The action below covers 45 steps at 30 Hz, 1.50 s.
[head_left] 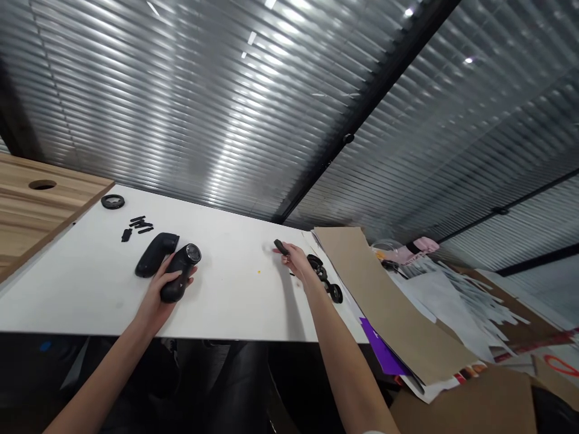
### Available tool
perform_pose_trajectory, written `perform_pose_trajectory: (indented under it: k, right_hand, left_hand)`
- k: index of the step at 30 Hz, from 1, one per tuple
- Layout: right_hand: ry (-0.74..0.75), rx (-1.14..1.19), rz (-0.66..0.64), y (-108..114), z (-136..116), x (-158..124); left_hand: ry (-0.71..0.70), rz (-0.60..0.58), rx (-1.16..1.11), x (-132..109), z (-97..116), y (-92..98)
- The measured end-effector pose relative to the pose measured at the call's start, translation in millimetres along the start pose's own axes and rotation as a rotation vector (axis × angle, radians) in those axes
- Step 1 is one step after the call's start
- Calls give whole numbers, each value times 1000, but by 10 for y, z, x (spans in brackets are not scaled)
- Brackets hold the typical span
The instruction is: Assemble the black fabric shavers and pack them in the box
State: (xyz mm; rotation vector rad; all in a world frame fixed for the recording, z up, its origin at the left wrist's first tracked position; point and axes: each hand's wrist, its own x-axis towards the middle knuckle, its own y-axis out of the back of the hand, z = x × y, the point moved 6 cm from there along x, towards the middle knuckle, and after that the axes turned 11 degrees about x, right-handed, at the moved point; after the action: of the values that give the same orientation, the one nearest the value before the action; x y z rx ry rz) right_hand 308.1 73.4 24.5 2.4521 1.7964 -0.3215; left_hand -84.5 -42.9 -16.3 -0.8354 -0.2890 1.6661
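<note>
Curling left hand (159, 290) round a black cylinder (184, 264) with glossy round end; right hand (297, 258) pinching small black part (280, 246).

I get a bright feed: ceiling lights streak glare across the slatted blinds (235, 108), and the white counter (235, 301) nearly washes out. A soft shadow falls left of the right hand (296, 259). Straight lines bow at the edges; below the counter it's murky.

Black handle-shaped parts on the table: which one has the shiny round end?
The part in the left hand; the loose housing beside it is plain black.
</note>
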Motion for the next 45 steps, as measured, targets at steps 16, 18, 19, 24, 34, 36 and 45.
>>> perform_pose_trajectory:
  k: [16,18,19,24,34,36,45]
  right_hand:
    - [38,127,-352,-1839,734,-1063]
    - [34,130,-352,-1896,757,-1114]
    - [33,130,-353,-1911,773,-1139]
    - [77,149,-372,-1915,810,-1267]
    - [415,141,-578,-1863,598,-1430]
    - [405,173,-551,-1843,610,-1410]
    - [309,342,-301,-1703,793,-1254]
  left_hand:
    - [117,-310,138,-87,-119,-164]
    - [107,-348,182,-91,-136,-160]
    - [102,-361,204,-95,-139,-158]
    - [112,-409,263,-102,-121,-163]
    - [386,-625,236,31,-328,-153]
    - [408,-645,246,24,-339,-172]
    - [137,-486,507,-83,-264,-145]
